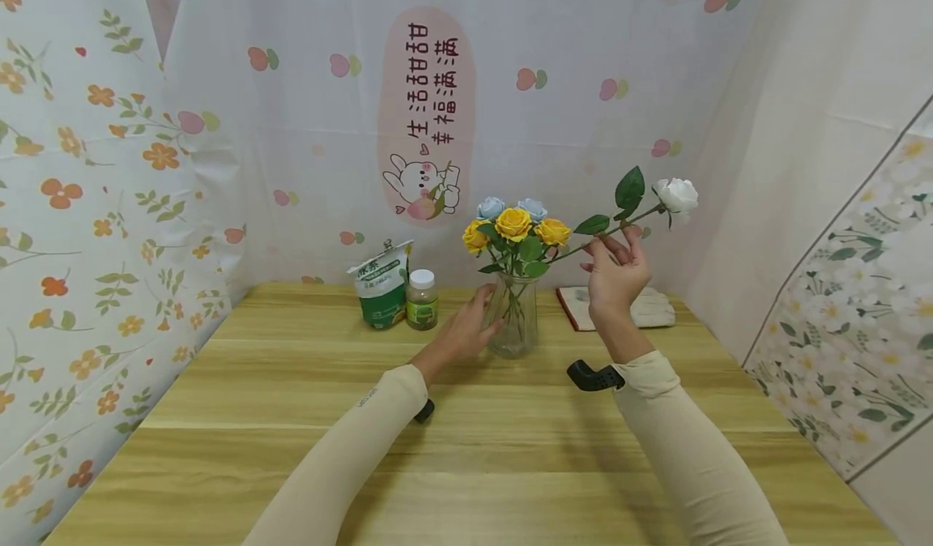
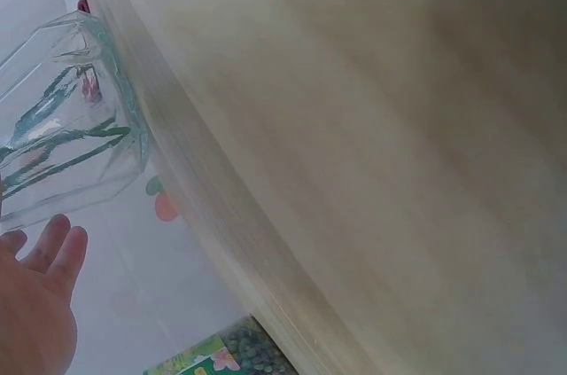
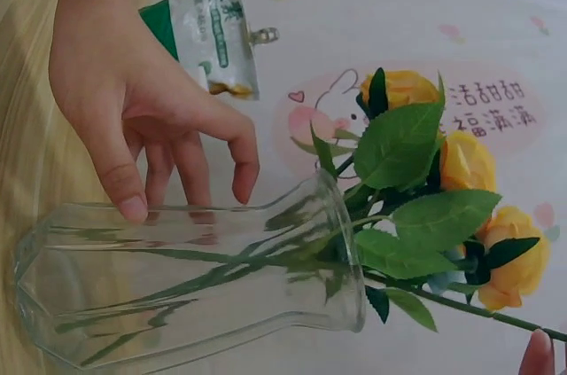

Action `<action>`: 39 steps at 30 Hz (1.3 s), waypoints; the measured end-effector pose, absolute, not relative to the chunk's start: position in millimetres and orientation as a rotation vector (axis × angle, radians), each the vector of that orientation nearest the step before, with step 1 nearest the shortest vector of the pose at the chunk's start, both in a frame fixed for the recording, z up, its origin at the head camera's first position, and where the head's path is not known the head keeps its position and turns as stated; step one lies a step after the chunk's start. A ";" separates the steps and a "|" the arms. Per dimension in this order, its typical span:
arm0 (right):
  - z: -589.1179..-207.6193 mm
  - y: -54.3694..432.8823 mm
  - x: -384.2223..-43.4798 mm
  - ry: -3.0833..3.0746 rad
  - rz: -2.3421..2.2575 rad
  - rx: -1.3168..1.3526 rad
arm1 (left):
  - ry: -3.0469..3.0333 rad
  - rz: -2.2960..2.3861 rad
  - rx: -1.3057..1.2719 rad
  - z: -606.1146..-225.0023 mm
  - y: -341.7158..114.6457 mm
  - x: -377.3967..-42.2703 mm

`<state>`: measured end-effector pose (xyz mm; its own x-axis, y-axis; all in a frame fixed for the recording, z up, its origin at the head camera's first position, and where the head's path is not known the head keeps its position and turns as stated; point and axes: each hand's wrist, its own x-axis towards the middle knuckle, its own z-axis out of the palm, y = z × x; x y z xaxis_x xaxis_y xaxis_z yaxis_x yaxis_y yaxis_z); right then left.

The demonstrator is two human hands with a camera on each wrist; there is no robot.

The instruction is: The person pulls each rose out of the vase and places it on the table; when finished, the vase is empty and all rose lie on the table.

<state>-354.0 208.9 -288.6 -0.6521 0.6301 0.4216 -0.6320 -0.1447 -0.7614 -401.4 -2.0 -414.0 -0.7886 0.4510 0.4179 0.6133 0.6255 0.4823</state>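
A clear glass vase (image 1: 513, 335) stands on the table, holding several yellow roses (image 1: 513, 223) and light blue roses (image 1: 492, 208) with green leaves. My left hand (image 1: 466, 326) is at the vase's left side, thumb and fingers spread about its wall; in the right wrist view the thumb tip overlaps the glass. Between thumb and fingers, my right hand (image 1: 618, 275) pinches the stem of a white rose (image 1: 678, 195). That stem slants down left, its lower part running in among the leaves at the vase's mouth (image 3: 350, 255). Its lower end is hidden there.
Left of the vase stand a green and white pouch (image 1: 382, 293) with a clip on top and a white-lidded jar (image 1: 422, 301). Behind the right arm lies a flat, red-edged item (image 1: 572, 311) with a whitish cloth-like thing (image 1: 652, 309). Printed curtains (image 1: 313, 165) enclose the wooden table (image 1: 496, 481).
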 end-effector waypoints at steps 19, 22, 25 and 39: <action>-270.6 239.4 -326.1 -1.158 1.929 0.116 | -2.606 -0.884 -0.898 -413.2 -4.7 -401.2; -268.3 241.9 -318.2 -1.151 1.943 0.136 | -2.611 -0.909 -0.884 -413.1 -4.6 -401.8; -268.6 243.2 -309.3 -1.160 1.951 0.151 | -2.607 -0.945 -0.868 -413.8 -3.9 -402.2; -279.1 254.2 -260.3 -1.415 2.059 0.112 | -2.605 -1.031 -0.842 -414.4 -2.0 -405.5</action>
